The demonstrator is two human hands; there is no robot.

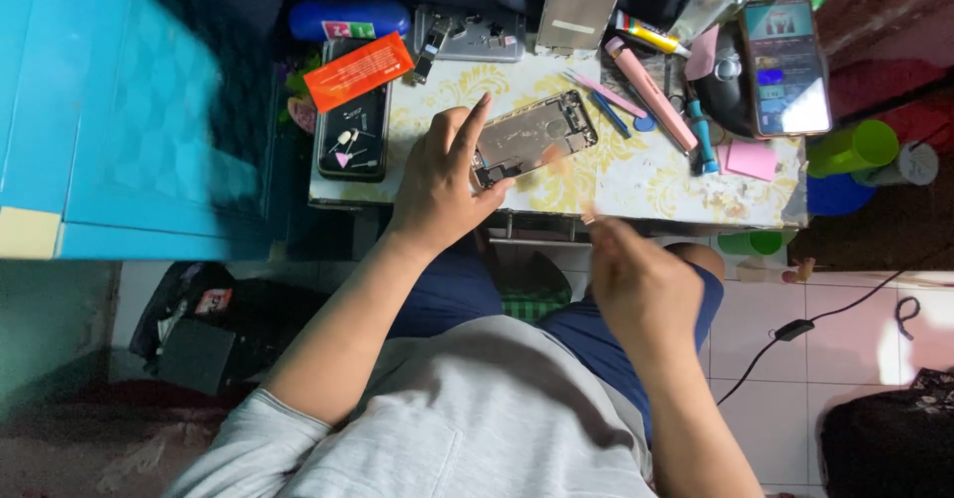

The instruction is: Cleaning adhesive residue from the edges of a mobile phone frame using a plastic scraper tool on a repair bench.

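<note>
While your left hand point(437, 185) pins the opened silver phone housing point(532, 138) on the floral-patterned table point(636, 175), your blurred right hand point(636, 284) hovers off the table's near edge, grip unclear.

Single head-worn view, looking steeply down, near the small table point(636, 185), lap and floor below
</note>
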